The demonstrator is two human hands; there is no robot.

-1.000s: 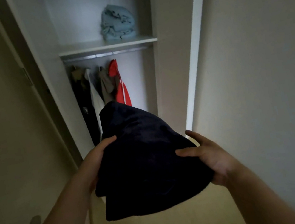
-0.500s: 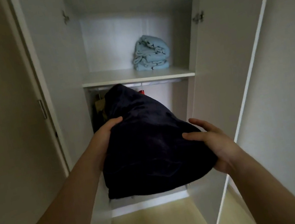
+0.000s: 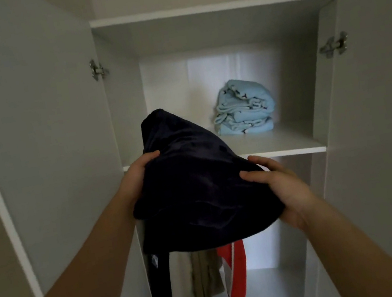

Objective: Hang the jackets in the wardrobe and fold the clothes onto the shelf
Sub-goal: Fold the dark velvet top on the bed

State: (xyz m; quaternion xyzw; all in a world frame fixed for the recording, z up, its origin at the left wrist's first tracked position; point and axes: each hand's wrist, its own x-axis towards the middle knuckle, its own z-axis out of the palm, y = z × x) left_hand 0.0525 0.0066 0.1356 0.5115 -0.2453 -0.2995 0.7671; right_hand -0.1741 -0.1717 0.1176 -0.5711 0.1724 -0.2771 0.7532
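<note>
Head view: left hand (image 3: 138, 170) and right hand (image 3: 279, 186) grasp folded navy garment (image 3: 196, 187) at shelf (image 3: 280, 145) front edge; next, slide it left of blue bundle (image 3: 244, 108).

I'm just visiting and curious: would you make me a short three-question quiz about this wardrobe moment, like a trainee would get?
1. True or false: the folded dark garment already lies flat on the shelf.
2. Which hands grip it? A) left hand only B) right hand only C) both
3. Fill in: the folded bundle on the shelf is light ____.

Key: 1. False, it is held in front of the shelf edge. 2. C. 3. blue.
</note>
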